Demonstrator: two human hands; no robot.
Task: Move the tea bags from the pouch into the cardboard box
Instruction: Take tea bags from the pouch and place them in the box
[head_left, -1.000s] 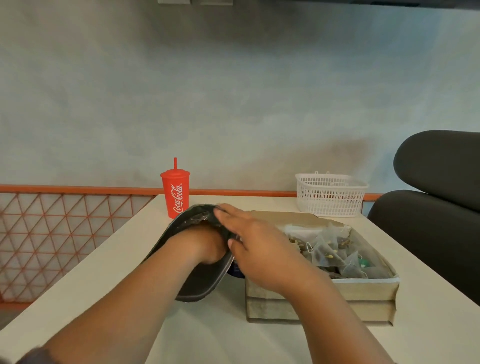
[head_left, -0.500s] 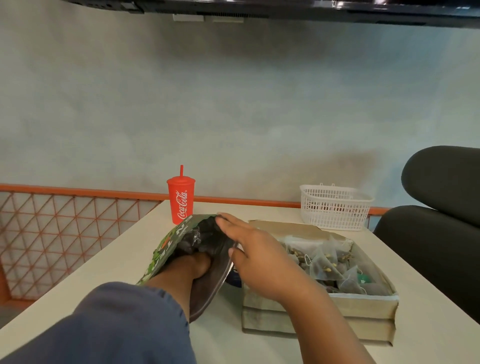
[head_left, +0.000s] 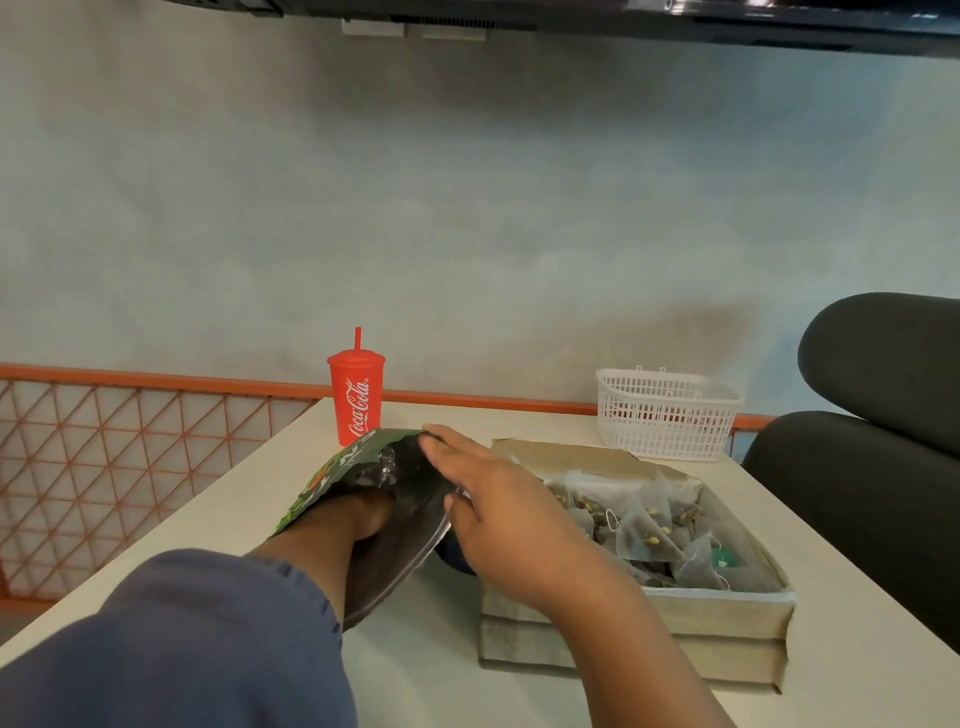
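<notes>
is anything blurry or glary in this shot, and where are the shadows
Head view: even, soft light; the blue sleeve closest to the camera is soft and out of focus, the tea bags in the cardboard box are fairly sharp. Head view: the pouch lining shows mild foil sheen, no harsh glare; a faint shadow lies on the wall beside the chair.

This looks like a casual café or break area. A pale surface (head_left: 249, 499) stands against a plain wall (head_left: 467, 208), edged by an orange railing (head_left: 156, 382) with a lattice panel (head_left: 104, 467). On it are a red Coca-Cola cup (head_left: 356, 397) and a white plastic basket (head_left: 667, 415), with a dark padded chair (head_left: 878, 415) beside it.
</notes>
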